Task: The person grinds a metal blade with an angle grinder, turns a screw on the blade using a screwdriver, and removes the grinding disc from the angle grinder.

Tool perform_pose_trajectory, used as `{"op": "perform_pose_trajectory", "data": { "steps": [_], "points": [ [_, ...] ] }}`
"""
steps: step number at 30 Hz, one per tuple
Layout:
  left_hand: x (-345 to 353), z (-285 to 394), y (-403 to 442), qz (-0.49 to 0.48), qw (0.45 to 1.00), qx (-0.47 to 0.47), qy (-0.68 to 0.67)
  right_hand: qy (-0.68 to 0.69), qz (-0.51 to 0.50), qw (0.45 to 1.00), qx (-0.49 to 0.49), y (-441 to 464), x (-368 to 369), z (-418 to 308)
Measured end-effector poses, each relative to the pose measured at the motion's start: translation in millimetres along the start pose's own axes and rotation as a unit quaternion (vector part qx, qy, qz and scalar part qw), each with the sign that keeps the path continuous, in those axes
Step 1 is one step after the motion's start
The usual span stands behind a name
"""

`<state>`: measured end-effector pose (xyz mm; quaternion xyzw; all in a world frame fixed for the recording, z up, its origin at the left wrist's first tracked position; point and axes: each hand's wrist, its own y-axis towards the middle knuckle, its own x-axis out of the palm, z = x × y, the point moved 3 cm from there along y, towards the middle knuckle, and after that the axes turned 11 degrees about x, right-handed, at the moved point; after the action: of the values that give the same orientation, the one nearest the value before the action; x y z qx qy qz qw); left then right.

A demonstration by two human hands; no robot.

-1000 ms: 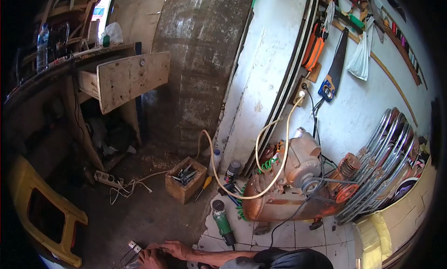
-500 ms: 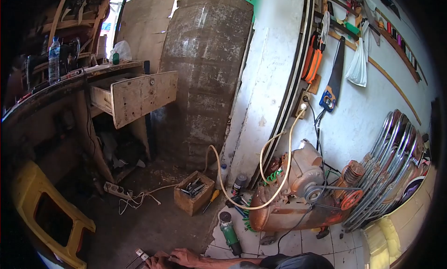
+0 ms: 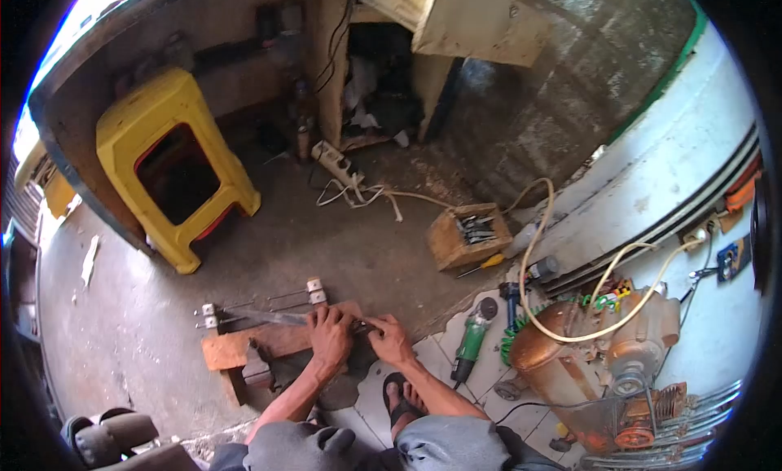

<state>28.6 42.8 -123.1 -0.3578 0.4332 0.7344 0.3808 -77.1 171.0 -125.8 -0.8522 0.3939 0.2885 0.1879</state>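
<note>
A low wooden bench (image 3: 226, 351) stands on the floor before me. Along its far side a metal clamp frame (image 3: 316, 290) with rods and pale end blocks shows. A long flat metal strip (image 3: 281, 317) lies along the bench top, its right part running under my left hand (image 3: 330, 336). The fingers of that hand are bent down over the strip. Close by on the right, my right hand (image 3: 391, 341) is closed, thumb and fingertips together near the bench's right end. What it pinches is too small and hidden to name. A dark metal vise-like piece (image 3: 259, 365) is on the bench's near side.
A yellow plastic stool (image 3: 175, 169) stands at the left. Ahead are a power strip (image 3: 334, 161), a wooden box of tools (image 3: 468, 236) and a screwdriver (image 3: 481, 265). On the right are a green angle grinder (image 3: 472, 341), a rusty air compressor (image 3: 562, 357) and a looping cable (image 3: 533, 300).
My view has tipped down and turned left, bringing the bench, both hands and my feet into sight. The hands remain close together.
</note>
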Motion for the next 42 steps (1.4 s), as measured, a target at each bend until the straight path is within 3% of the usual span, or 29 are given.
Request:
{"op": "perform_pose_trajectory", "data": {
  "steps": [2, 5, 7, 10, 13, 15, 16, 18, 22, 24, 28, 31, 34, 36, 40, 42],
  "points": [
    [5, -3, 2, 0.000, 1.000, 0.003, -0.007, 0.031, -0.056, 0.994, 0.088, 4, 2, 8],
    [-1, 0, 3, 0.002, 1.000, 0.001, -0.012, 0.109, -0.026, 0.990, 0.082, 7, 6, 13],
    [-3, 1, 4, -0.005, 1.000, 0.004, 0.006, 0.054, -0.058, 0.995, 0.058, 10, 16, 37],
    [-3, 2, 5, 0.001, 1.000, 0.000, -0.014, 0.025, -0.092, 0.987, 0.130, 14, 16, 43],
    [-3, 1, 5, -0.005, 1.000, -0.001, -0.002, 0.106, -0.049, 0.990, 0.074, 9, 13, 30],
    [-4, 1, 6, -0.013, 1.000, -0.008, -0.013, 0.089, -0.068, 0.980, 0.166, 7, 7, 26],
    [-4, 1, 6, -0.012, 1.000, -0.013, -0.011, 0.088, -0.073, 0.980, 0.164, 6, 6, 18],
    [-5, 1, 5, -0.004, 1.000, 0.005, -0.006, 0.220, -0.056, 0.951, 0.209, 4, 3, 7],
    [-1, 0, 5, -0.004, 1.000, 0.001, 0.011, 0.162, -0.068, 0.961, 0.213, 5, 9, 17],
    [-1, 0, 4, -0.006, 1.000, 0.002, -0.003, 0.233, -0.026, 0.945, 0.226, 4, 7, 13],
    [-2, -1, 5, -0.014, 1.000, 0.007, 0.000, 0.198, -0.059, 0.961, 0.182, 5, 13, 28],
    [-6, 0, 6, -0.011, 1.000, 0.015, 0.004, 0.235, -0.070, 0.942, 0.229, 7, 13, 33],
    [-4, 1, 6, -0.013, 1.000, -0.005, -0.003, 0.194, -0.059, 0.970, 0.136, 9, 16, 34],
    [-3, 1, 5, -0.006, 1.000, -0.001, -0.009, 0.242, -0.091, 0.925, 0.277, 8, 10, 39],
    [-3, 1, 4, -0.006, 1.000, 0.002, -0.002, 0.252, -0.093, 0.936, 0.229, 3, 4, 10],
    [-2, 0, 4, -0.016, 1.000, 0.009, 0.012, 0.190, -0.103, 0.932, 0.290, 8, 3, 24]
  ]
}}
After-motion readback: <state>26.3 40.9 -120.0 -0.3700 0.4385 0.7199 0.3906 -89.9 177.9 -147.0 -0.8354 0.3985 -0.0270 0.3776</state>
